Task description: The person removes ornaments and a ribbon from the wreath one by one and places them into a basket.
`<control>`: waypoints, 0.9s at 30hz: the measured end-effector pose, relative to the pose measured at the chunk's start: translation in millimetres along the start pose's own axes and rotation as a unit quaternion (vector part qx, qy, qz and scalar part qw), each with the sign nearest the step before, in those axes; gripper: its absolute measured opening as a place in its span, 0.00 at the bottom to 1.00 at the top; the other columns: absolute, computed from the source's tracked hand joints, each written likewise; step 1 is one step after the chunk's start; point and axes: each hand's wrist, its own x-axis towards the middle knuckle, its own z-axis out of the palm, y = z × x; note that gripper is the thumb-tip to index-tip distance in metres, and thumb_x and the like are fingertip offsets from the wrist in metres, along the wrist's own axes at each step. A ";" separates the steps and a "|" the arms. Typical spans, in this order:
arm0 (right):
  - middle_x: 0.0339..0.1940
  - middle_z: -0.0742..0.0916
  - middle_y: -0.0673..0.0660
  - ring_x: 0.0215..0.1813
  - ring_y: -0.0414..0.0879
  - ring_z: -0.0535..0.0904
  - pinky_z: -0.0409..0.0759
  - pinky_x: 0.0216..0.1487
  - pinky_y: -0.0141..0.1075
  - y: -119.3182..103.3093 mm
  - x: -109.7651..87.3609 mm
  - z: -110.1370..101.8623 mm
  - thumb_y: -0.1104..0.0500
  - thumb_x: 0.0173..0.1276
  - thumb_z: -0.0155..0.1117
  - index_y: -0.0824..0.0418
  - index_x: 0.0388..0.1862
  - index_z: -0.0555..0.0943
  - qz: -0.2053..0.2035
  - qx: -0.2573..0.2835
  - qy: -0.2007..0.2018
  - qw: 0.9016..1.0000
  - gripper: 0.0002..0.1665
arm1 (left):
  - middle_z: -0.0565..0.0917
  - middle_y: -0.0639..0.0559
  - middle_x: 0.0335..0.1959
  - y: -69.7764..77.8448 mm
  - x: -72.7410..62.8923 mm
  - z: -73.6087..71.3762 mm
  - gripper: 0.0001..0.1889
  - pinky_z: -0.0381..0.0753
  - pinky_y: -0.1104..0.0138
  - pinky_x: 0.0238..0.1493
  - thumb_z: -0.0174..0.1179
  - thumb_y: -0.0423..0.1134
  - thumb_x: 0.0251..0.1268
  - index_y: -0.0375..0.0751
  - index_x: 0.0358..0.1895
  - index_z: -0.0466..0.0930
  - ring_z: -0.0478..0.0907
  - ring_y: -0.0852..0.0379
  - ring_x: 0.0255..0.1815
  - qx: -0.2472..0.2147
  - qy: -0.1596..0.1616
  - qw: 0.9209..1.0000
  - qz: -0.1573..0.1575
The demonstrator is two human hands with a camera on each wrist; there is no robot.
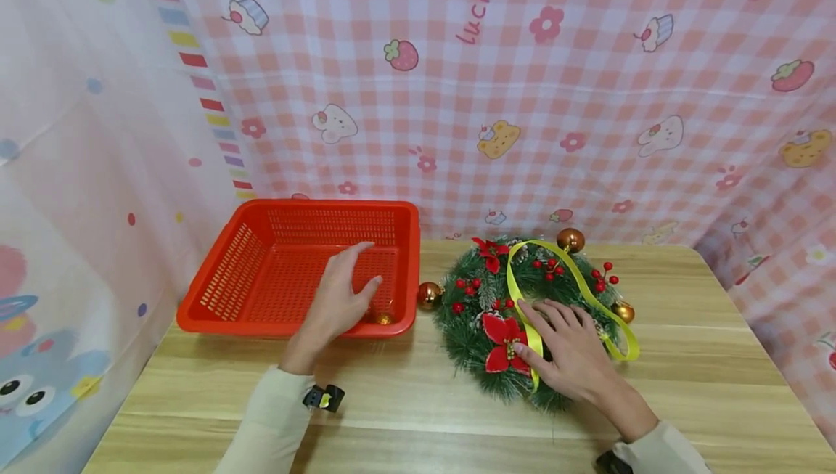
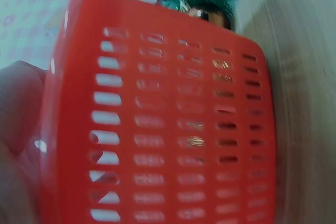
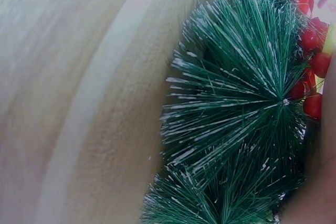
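Here's my left grip wide over the red basket, the nearer to the gold ball just rightward in the basket's near right corner, my right grip resting loose-fingered on the wreath.

Pink-and-white checked cloth hangs far. White dotted cloth hangs left. Pale wood-grain tabletop lies near.

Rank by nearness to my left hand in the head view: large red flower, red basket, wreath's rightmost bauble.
1. Red basket: left hand is above it.
2. Large red flower: wreath's near-left side.
3. Rightmost bauble: wreath's right edge.
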 end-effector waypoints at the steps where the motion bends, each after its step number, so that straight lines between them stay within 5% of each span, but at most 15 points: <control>1: 0.66 0.78 0.60 0.69 0.60 0.67 0.57 0.67 0.64 -0.5 0.2 0.1 0.37 0.71 0.55 0.54 0.76 0.66 0.000 0.000 0.001 1.000 0.40 | 0.72 0.42 0.69 2.6 0.3 1.1 0.30 0.66 0.46 0.68 0.62 0.37 0.68 0.42 0.72 0.64 0.65 0.43 0.69 0.007 -0.002 1.000 0.007; 6: 0.65 0.78 0.60 0.68 0.60 0.68 0.59 0.66 0.64 -1.0 0.8 1.0 0.37 0.71 0.55 0.54 0.75 0.67 -0.009 -0.002 0.009 1.000 0.39 | 0.73 0.44 0.69 19.1 -1.7 11.2 0.30 0.69 0.46 0.66 0.59 0.44 0.72 0.45 0.74 0.63 0.69 0.43 0.69 0.038 -0.036 0.998 0.019; 13: 0.67 0.78 0.58 0.69 0.59 0.68 0.60 0.66 0.63 7.0 -2.4 -2.8 0.36 0.70 0.57 0.51 0.76 0.66 -0.042 -0.013 0.001 0.999 0.40 | 0.73 0.44 0.69 32.4 -5.6 34.1 0.36 0.74 0.44 0.60 0.50 0.61 0.73 0.54 0.79 0.55 0.74 0.42 0.65 0.105 -0.115 0.988 -0.019; 20: 0.67 0.78 0.56 0.68 0.57 0.70 0.64 0.63 0.61 20.6 -4.0 -5.2 0.35 0.68 0.59 0.49 0.76 0.66 -0.093 -0.020 -0.001 0.995 0.41 | 0.79 0.43 0.62 31.4 -5.0 39.8 0.37 0.78 0.48 0.54 0.52 0.61 0.71 0.55 0.79 0.54 0.79 0.43 0.58 0.128 -0.122 0.984 -0.018; 27: 0.68 0.77 0.55 0.69 0.57 0.68 0.60 0.65 0.63 20.7 -1.7 -10.0 0.37 0.66 0.62 0.49 0.77 0.65 -0.103 0.007 -0.008 0.995 0.43 | 0.84 0.46 0.38 31.7 -6.6 36.7 0.36 0.80 0.53 0.46 0.54 0.58 0.71 0.52 0.78 0.57 0.82 0.48 0.44 0.125 -0.116 0.985 -0.013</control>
